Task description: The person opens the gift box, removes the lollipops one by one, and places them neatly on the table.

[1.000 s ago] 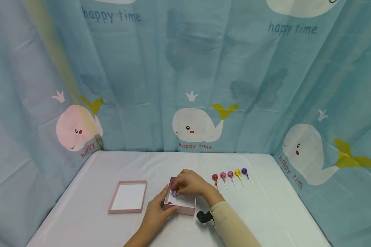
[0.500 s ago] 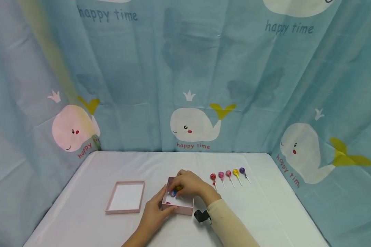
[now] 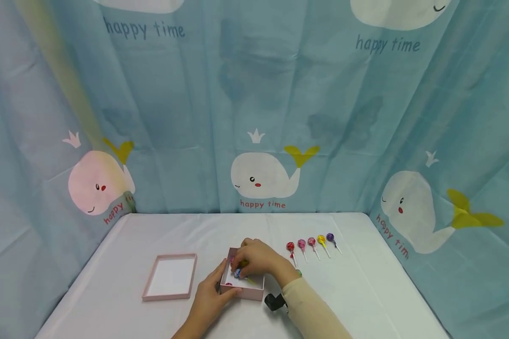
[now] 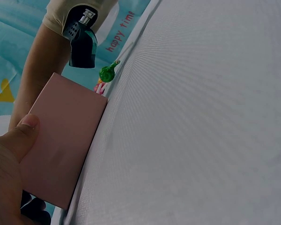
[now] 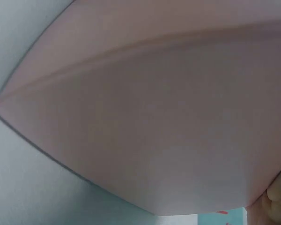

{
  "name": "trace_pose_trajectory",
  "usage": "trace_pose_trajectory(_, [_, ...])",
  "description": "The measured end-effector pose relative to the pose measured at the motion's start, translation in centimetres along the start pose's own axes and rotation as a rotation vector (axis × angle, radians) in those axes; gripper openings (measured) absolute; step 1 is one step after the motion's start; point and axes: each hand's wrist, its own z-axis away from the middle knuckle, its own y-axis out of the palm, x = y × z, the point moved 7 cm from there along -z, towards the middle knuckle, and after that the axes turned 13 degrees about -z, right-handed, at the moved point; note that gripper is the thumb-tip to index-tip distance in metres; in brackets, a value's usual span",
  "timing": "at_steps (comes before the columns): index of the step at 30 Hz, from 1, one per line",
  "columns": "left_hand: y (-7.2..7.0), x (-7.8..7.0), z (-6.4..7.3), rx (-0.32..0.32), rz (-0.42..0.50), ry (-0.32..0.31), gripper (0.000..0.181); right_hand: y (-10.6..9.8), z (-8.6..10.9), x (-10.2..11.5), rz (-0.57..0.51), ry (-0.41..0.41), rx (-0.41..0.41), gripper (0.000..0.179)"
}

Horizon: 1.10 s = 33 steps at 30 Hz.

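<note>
A pink box (image 3: 246, 292) with a white inside lies in front of me. My left hand (image 3: 208, 296) grips its near left corner, thumb on the front wall and fingers along the left side. Over the box, my right hand (image 3: 258, 258) reaches in with bent fingers, pinching a blue lollipop (image 3: 237, 273) at the fingertips. A red lollipop (image 3: 233, 260) shows beside the fingers, and the hand covers much of the inside. The box's plain pink wall (image 5: 178, 126) fills most of the right wrist view.
A pink-rimmed lid (image 3: 171, 278) lies at the left. Right of the box lie a red lollipop (image 3: 290, 246), two pink ones, a yellow one (image 3: 321, 239) and a purple one (image 3: 331, 237) in a row. A green lollipop (image 4: 107, 71) lies behind the right wrist.
The blue lollipop has shifted slightly within the box, and its stick and a red lollipop now show. The green lollipop has come into view past the right wrist. The left hand keeps its hold.
</note>
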Motion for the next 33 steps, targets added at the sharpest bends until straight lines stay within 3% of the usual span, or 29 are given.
trace_pose_trajectory(9, [-0.1,0.2,0.2,-0.032,-0.006,0.018,0.099,-0.3,0.1,0.4,-0.028,-0.018,-0.039,0.013])
trace_pose_trajectory(19, [-0.2,-0.2,0.2,-0.012,0.015,0.033,0.1,-2.5,1.1,0.7,-0.181,-0.083,-0.231,0.017])
trace_pose_trajectory(28, [-0.3,-0.3,0.1,-0.056,0.003,0.035,0.099,-4.7,2.2,1.9,-0.27,-0.052,-0.346,0.017])
trace_pose_trajectory(33, [-0.2,-0.2,0.1,-0.04,0.011,0.01,0.1,-6.1,3.2,3.1,-0.321,-0.076,-0.394,0.017])
